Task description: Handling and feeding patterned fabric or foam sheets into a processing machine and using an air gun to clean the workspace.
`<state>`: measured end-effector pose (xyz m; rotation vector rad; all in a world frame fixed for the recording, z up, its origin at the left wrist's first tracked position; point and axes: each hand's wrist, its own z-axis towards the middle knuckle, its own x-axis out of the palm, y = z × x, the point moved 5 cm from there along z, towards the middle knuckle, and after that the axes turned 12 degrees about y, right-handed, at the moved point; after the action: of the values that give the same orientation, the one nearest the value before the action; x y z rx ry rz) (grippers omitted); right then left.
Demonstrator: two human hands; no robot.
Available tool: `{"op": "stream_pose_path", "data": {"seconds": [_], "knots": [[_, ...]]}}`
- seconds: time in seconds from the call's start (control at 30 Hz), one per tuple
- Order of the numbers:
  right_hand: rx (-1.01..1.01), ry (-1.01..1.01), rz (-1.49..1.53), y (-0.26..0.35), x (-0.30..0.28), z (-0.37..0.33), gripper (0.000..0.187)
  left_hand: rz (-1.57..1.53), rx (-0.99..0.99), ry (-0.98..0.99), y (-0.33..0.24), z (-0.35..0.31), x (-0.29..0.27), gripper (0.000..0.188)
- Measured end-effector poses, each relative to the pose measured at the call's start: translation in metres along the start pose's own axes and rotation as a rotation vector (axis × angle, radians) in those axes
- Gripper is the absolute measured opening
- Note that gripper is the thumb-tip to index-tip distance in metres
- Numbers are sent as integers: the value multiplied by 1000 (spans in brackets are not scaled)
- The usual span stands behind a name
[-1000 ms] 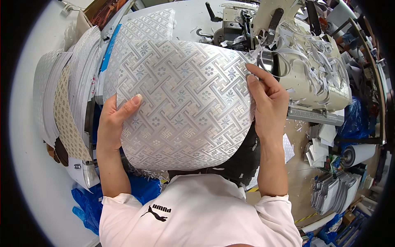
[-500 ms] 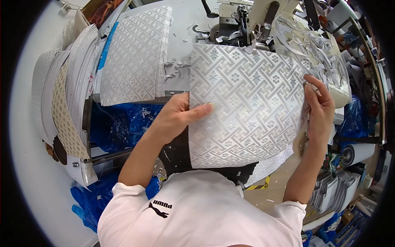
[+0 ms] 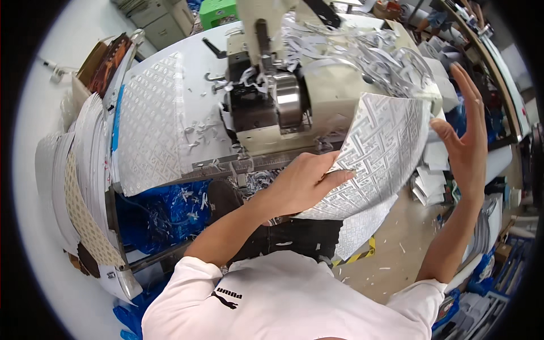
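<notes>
A silvery sheet with an embossed lattice pattern (image 3: 379, 147) bends upward in front of me, to the right of the machine's wheel. My left hand (image 3: 309, 178) pinches its left edge, thumb on top and fingers beneath. My right hand (image 3: 467, 127) is raised beside the sheet's right edge, fingers stretched and thumb apart, holding nothing. Beyond the sheet stands a cream machine (image 3: 331, 107) with a shiny metal wheel (image 3: 288, 101). Another patterned sheet (image 3: 362, 232) shows below the held one, near my lap.
A stack of patterned sheets (image 3: 150, 119) lies on the white table at left, and more curved sheets (image 3: 51, 187) hang beside it. Paper strips (image 3: 391, 62) heap over the machine's top. Blue plastic (image 3: 164, 218) sags under the table edge. Scraps litter the floor at right.
The held sheet has moved right and tilted and curled, uncovering the machine's wheel. My left hand went right with it. My right hand has let go of the sheet's edge and opened. The view has shifted.
</notes>
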<state>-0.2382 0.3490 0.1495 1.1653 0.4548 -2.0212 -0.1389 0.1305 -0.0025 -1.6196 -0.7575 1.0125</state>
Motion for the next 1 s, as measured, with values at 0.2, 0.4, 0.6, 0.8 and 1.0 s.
{"op": "stream_pose_path", "data": {"seconds": [0.2,0.4,0.6,0.8,1.0], "knots": [[56,542,352,-9,-27,-34,39,449,304,-9,-57,-22,12,32],[942,-49,21,-155,-107,-286,19,497,360,-609,-2,-119,-67,39],[1560,-713,728,-151,3,-704,29,1120,-462,-540,60,-215,-139,67],[1609,1055,-189,-27,190,-798,30,1076,-477,-327,83,-232,-167,68],[2106,310,531,-50,276,-728,34,749,-388,-449,69,-263,-184,40]]}}
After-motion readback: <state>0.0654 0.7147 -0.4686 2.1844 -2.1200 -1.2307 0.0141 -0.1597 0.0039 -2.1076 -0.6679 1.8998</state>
